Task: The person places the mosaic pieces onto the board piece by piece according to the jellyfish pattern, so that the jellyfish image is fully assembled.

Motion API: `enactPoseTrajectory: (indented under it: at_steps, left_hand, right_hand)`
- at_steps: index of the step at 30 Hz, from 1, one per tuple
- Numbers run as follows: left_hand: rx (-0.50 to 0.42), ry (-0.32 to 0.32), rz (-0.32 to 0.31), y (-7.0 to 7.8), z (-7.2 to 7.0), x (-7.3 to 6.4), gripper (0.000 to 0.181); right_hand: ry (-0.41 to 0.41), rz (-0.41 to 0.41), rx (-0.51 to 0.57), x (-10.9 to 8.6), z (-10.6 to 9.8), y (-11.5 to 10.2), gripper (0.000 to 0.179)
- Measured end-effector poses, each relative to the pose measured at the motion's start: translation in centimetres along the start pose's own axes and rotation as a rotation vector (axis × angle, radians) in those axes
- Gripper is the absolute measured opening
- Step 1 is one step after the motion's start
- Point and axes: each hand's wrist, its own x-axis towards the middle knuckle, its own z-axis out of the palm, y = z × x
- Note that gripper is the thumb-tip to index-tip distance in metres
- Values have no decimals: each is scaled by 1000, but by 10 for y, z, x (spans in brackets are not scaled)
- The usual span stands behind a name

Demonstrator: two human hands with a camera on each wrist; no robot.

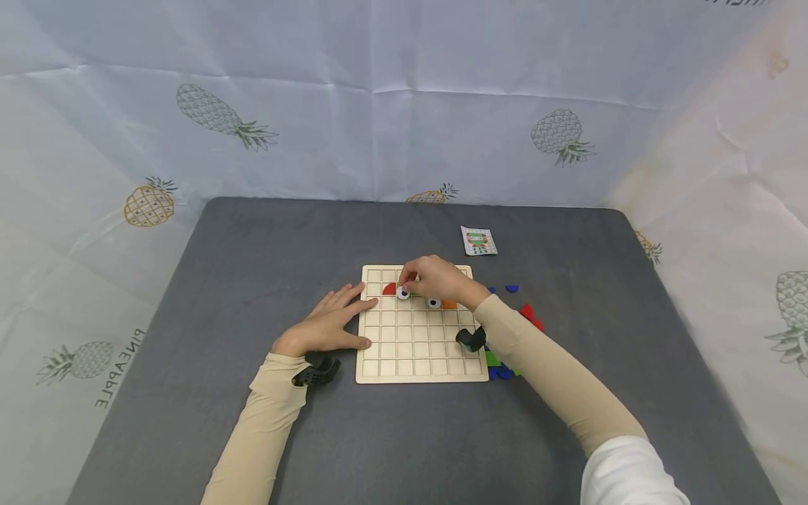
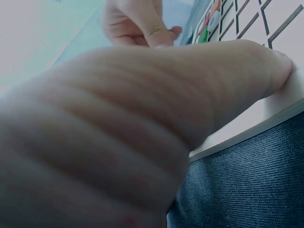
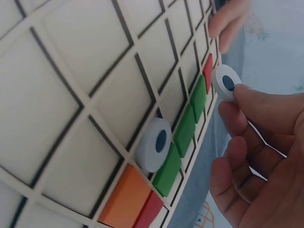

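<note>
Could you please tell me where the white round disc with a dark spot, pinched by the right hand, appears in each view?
Head: the white round disc is just below centre, in the right hand.
Left wrist: it cannot be made out; the right hand is at the top.
Right wrist: right of centre, in the upper half.
Shared landmark: the pale wooden gridded board shows in all three.

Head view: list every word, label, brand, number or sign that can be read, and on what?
"PINEAPPLE": left sheet.
Lettering at top right, back sheet: cut off, unreadable.
Card: any writing is too small to read.
Board: none seen.
</note>
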Motion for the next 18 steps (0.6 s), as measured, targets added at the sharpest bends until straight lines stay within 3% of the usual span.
enactPoseTrajectory:
  at_steps: [6,18]
  left_hand:
    - [-2,-3,-7,-1,1,1,81]
    - [-8,5,5,-1,0,1,80]
  right_hand:
    - [-48,7,-50,0,6,-1,11]
    - [-53,-5,-133,-3,10,-4,12]
